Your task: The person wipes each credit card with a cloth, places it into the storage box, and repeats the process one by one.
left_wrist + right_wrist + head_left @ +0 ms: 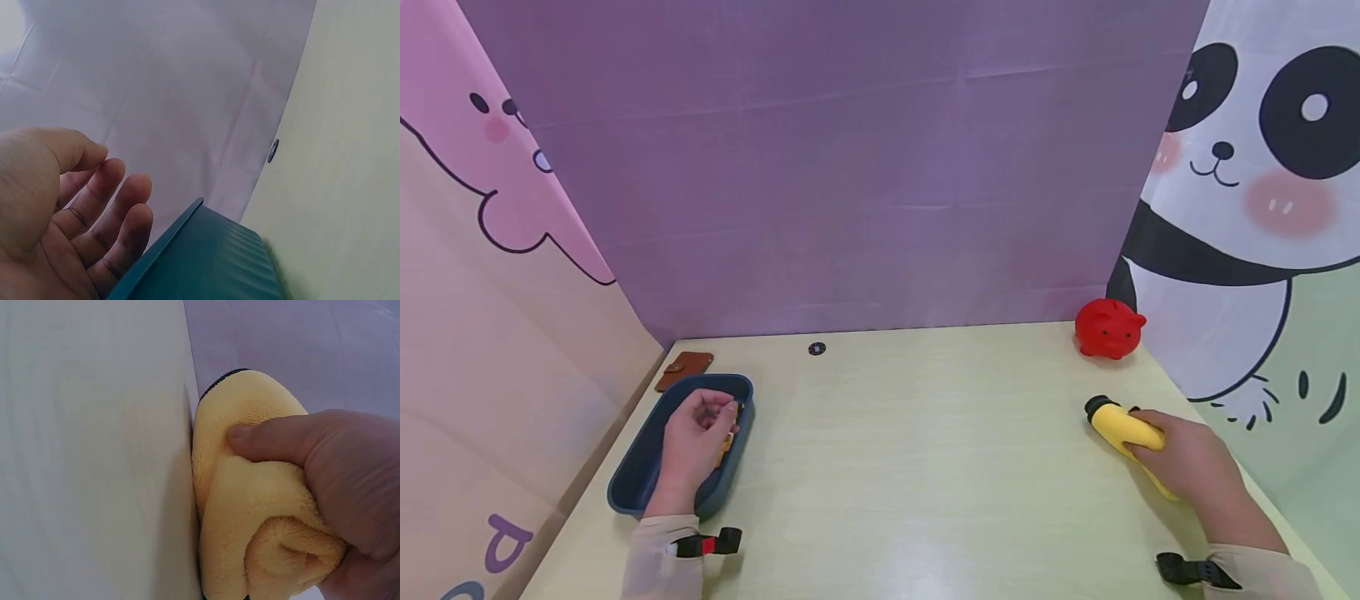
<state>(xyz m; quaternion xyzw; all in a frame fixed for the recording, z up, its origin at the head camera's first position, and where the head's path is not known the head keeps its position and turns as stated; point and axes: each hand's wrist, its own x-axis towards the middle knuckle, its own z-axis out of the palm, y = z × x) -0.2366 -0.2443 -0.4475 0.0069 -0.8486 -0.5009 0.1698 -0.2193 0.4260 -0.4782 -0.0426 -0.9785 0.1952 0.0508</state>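
On the right of the table my right hand [1187, 462] grips a rolled yellow towel [1123, 432] with a black edge. The right wrist view shows the thumb pressed on the plush towel [231, 512], its roll lying against the tabletop. My left hand [691, 442] is over a dark blue plastic basket [625, 475]. Its fingers [131, 194] are loosely bent and nothing shows between them in the left wrist view. Inside the basket, partly hidden by this hand, lies a yellow-orange item [726, 450] whose kind I cannot tell.
A brown leather wallet [688, 365] lies behind the basket. Near the back edge of the table [925, 467] is a small black disc [817, 348]. A red piggy bank [1108, 329] stands at the back right corner. Printed cloth walls border the table.
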